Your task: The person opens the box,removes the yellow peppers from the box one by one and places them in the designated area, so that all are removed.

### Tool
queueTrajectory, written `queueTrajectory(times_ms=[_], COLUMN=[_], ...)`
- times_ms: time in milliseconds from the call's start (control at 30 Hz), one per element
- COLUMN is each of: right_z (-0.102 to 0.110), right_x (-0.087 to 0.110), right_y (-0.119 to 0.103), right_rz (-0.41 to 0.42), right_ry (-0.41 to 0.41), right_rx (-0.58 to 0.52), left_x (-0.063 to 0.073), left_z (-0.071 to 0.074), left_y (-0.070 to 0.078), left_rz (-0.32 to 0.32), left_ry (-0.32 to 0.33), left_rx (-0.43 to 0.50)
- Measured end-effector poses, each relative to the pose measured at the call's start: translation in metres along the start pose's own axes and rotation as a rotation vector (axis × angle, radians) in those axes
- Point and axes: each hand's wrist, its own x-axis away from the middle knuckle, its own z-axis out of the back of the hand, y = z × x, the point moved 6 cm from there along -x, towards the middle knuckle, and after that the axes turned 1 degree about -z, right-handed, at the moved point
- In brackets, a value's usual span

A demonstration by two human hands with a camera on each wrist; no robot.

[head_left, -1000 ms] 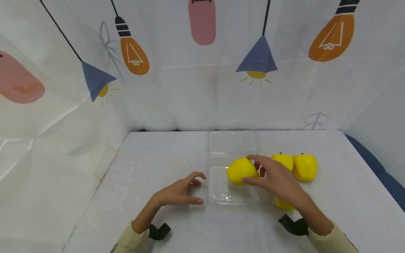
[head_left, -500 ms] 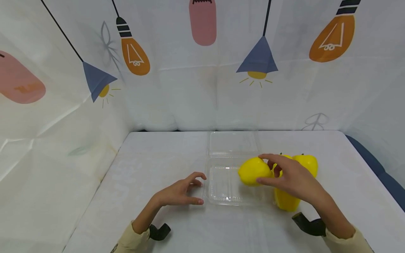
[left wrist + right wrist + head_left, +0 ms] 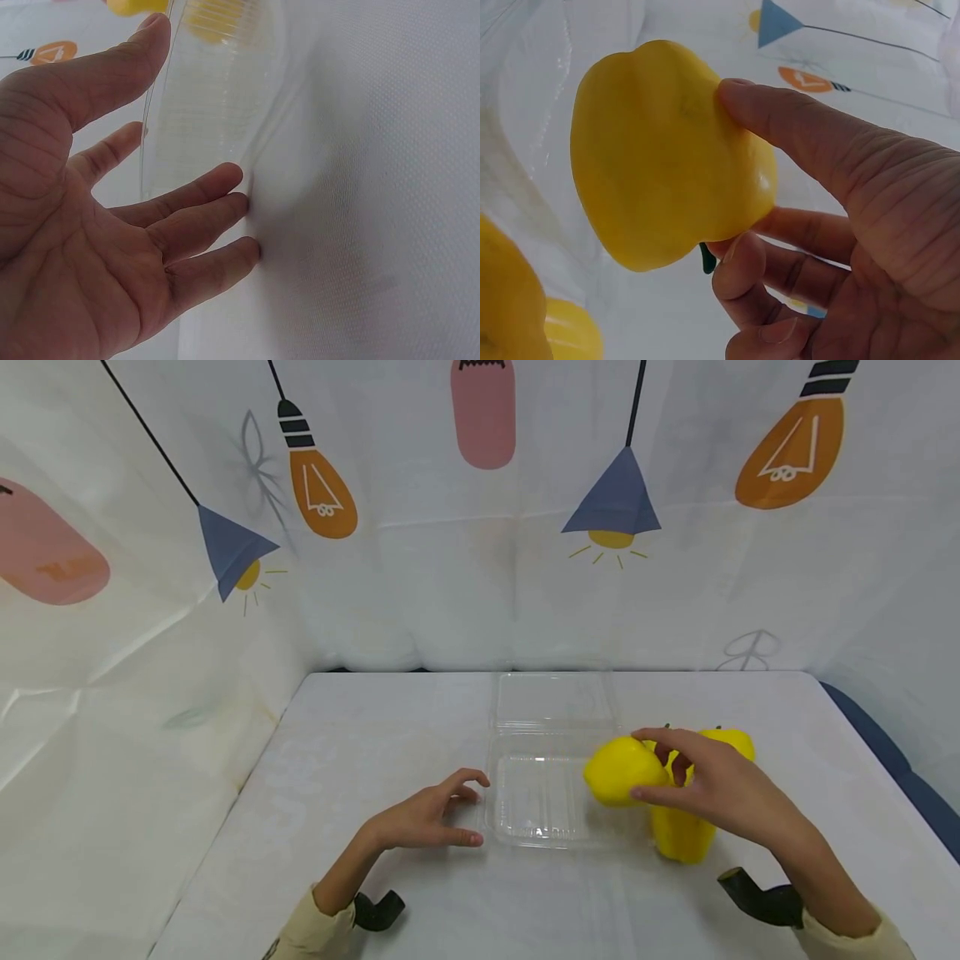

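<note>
A yellow bell pepper [image 3: 624, 771] with a green stem is pinched between the thumb and fingers of my right hand [image 3: 723, 789]. That pepper [image 3: 667, 157] hangs above the right side of a clear plastic clamshell container [image 3: 540, 839], whose lid [image 3: 555, 697] lies folded back. My left hand [image 3: 427, 814] is at the container's left edge with loosely bent fingers and the thumb apart. In the left wrist view its fingertips lie by the container wall [image 3: 202, 127]; whether they touch it, I cannot tell.
More yellow bell peppers sit on the table right of the container: one in front [image 3: 684, 835], one at the back [image 3: 733, 740], another partly behind my right hand. A white printed curtain [image 3: 450, 593] hangs behind the white-covered table [image 3: 360, 718].
My right hand has carried the bell pepper rightward, from over the middle of the container to over its right side. The left hand stays where it was.
</note>
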Motion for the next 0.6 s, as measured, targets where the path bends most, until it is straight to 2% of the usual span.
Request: queueTrajectory(times_ms=[200, 600], right_z=[0.004, 0.015], right_x=[0.005, 0.012], right_y=[0.008, 0.022], right_rz=[-0.014, 0.01], right_ry=[-0.016, -0.03], right_rx=[0.008, 0.036], left_x=[0.0, 0.001], left_z=[0.0, 0.0], left_y=[0.0, 0.001], left_rz=[-0.001, -0.022], left_ry=[0.002, 0.004], left_rx=[-0.005, -0.01])
